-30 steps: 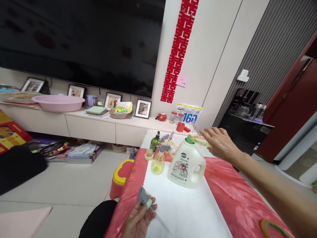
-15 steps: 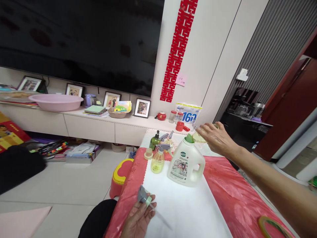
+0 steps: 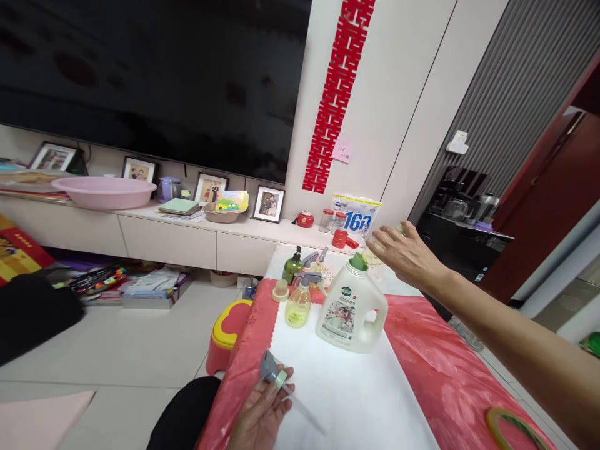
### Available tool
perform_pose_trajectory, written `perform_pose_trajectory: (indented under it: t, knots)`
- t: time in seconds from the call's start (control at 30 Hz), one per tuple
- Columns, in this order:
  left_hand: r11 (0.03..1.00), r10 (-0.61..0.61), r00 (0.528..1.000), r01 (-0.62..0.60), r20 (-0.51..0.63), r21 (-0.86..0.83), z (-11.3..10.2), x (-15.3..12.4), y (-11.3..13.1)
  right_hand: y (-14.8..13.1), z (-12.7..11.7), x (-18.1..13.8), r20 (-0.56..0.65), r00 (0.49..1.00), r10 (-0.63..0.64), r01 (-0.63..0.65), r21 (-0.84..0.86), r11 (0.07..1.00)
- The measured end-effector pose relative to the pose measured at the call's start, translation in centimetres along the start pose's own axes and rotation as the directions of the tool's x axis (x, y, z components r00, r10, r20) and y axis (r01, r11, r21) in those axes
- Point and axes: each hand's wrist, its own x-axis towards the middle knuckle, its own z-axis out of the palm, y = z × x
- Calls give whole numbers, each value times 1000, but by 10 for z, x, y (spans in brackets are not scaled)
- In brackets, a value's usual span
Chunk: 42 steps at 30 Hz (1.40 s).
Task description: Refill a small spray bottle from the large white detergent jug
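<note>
The left hand [image 3: 262,415] pinches a grey spray trigger head [image 3: 273,372] between thumb and fingertips, low at the near edge of the desk [image 3: 435,369], well in front of the big jug [image 3: 352,310]; the trigger head sits at the tips of that grip, its grey nozzle pointing up and away from the palm, a pale green collar under it and a thin clear dip tube [image 3: 304,412] trailing out over the white sheet [image 3: 347,394] toward the near side; the right hand [image 3: 405,256] reaches out past the jug, just behind and to the right of its green cap [image 3: 359,262], fingers curled over a small pale, see-through object [image 3: 372,255] whose shape is too hidden by the fingers to make out, so that grip is closed round it rather than spread; the jug is cream-white plastic with a side handle and a printed label, standing upright on the white sheet; just left of the jug stands a small yellow spray bottle [image 3: 299,304] with a grey trigger, and behind that a dark green pump bottle [image 3: 292,265]; a roll of tape [image 3: 513,428] lies on the red cover well to the right of the jug, near the desk's front corner.
</note>
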Motion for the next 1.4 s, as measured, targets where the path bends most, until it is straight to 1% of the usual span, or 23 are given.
perform_pose_trajectory:
  t: [0.17, 0.27, 0.4, 0.47, 0.5, 0.57, 0.63, 0.67, 0.7, 0.77, 0.83, 0.93, 1.0, 1.07, 1.27, 1.4]
  knots:
    - [1000, 8, 1000, -8, -1, 8, -2, 3, -2, -3, -6, 0, 23, 1000, -10, 10, -7, 1000]
    - [1000, 10, 1000, -10, -9, 8, -2, 3, -2, -4, -2, -4, 23, 999, 31, -32, 11, 999]
    - [999, 10, 1000, -10, -1, -31, 0, 1, -1, 1, 11, -23, 8, 983, 181, -181, 63, 982]
    - [997, 26, 999, -28, -26, -71, 4, 0, 0, -1, 15, -40, -6, 960, 282, -279, 117, 953]
    - [995, 38, 998, -42, -46, -90, 7, 0, 0, -5, 16, -49, -17, 945, 325, -318, 172, 932]
    - [990, 66, 993, -77, -93, -121, 15, -4, 3, -21, 13, -71, -37, 925, 378, -344, 343, 874]
    - [987, 84, 985, -103, -147, -126, 26, -9, 9, -48, 7, -92, -44, 937, 347, -277, 512, 813]
    - [983, 93, 981, -117, -169, -138, 32, -12, 13, -65, 4, -102, -52, 947, 317, -236, 558, 795]
    - [977, 111, 975, -143, -195, -158, 37, -15, 18, -83, 1, -111, -45, 960, 278, -199, 590, 782]
    - [962, 164, 968, -199, -188, -187, 48, -21, 27, -120, -1, -127, -27, 972, 233, -168, 615, 770]
    - [948, 224, 962, -253, -159, -195, 55, -26, 35, -152, 1, -139, 5, 974, 226, -178, 634, 753]
    - [946, 245, 953, -276, -180, -173, 61, -35, 42, -187, 6, -146, 69, 968, 240, -224, 669, 709]
    - [946, 249, 947, -284, -204, -159, 62, -38, 42, -199, 7, -144, 97, 961, 260, -254, 686, 682]
    - [947, 259, 948, -287, -187, -143, 62, -41, 41, -206, 4, -141, 108, 956, 274, -269, 699, 663]
    - [944, 323, 943, -327, -72, -43, 63, -44, 29, -221, -6, -134, 118, 957, 265, -260, 751, 606]
    - [947, 318, 948, -319, 20, 50, 65, -49, 17, -236, -9, -132, 102, 954, 281, -249, 792, 557]
